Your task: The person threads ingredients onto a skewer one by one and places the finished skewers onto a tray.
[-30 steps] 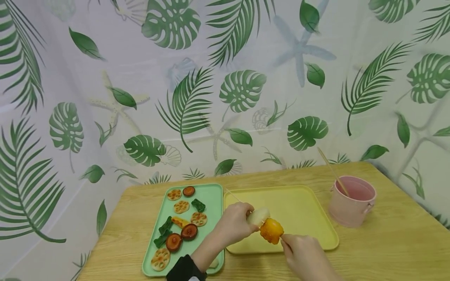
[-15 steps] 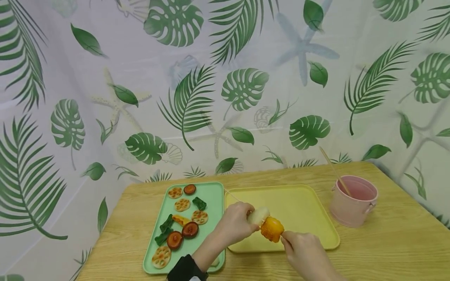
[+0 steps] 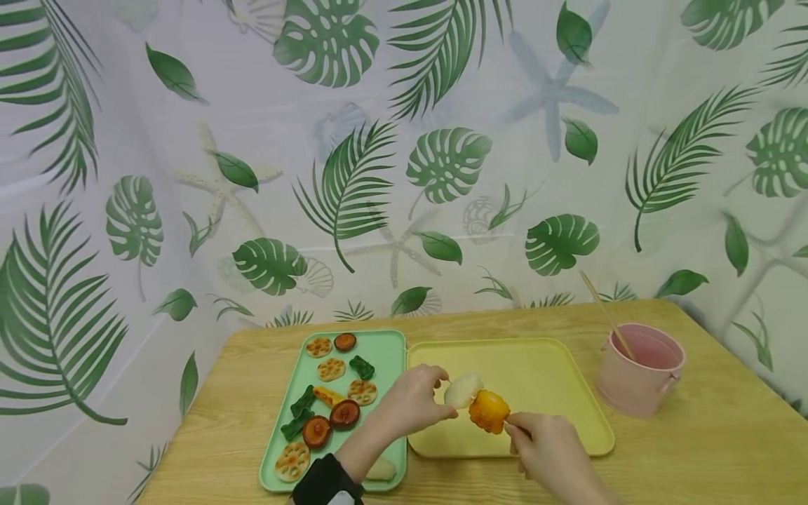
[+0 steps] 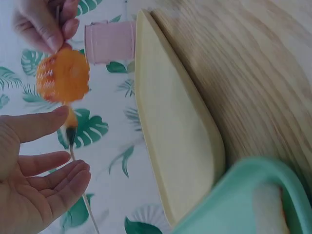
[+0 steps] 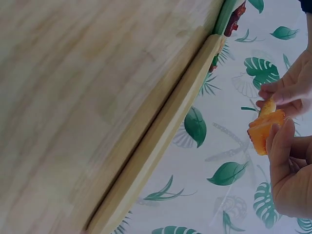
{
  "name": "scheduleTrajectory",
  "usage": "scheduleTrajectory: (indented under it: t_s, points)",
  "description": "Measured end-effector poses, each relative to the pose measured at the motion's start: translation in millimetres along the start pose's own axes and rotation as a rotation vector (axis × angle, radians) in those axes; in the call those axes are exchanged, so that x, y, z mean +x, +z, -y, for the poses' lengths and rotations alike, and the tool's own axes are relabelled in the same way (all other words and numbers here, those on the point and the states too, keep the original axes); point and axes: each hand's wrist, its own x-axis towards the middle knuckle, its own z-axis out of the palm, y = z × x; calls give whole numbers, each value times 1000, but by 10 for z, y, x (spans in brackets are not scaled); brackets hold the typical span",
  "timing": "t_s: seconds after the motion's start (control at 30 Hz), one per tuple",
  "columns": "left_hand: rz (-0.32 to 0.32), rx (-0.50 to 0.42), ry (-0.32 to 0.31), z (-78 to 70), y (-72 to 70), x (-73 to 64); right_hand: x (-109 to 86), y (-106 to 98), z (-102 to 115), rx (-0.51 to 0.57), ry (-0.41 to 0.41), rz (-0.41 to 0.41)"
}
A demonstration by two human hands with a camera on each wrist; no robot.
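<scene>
Corn chunk [image 3: 489, 412], glossy, knobbly, scallop-edged

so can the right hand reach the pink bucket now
Likely yes, if freed: the right hand holds the skewer, but nothing visible blocks the way to the pink bucket.

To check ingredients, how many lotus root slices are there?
4 on the green tray: one slice at far left, another just nearer, a third slightly right of centre, a fourth at near left. The left forearm may hide more.
</scene>
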Motion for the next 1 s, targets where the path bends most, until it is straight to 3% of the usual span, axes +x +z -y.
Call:
scheduleTrajectory:
  t_s: [0.1,0.27,0.53,0.8,1.0]
  points:
    - [16,38,-35,166,-45,-13,16,-19,-65,72,87,15]
    - [-23,74,-114,568,-112,-22,48,-74,-181,164,205,11]
    - [-105,82,-219,1170,-136,-87,71,-137,-310,152,204,13]
    - [-143,218,-269,1405,-116,79,51,-200,-360,81,217,12]
    - [-197,171,-358,1426,-36,168,-10,-207,-387,74,165,19]
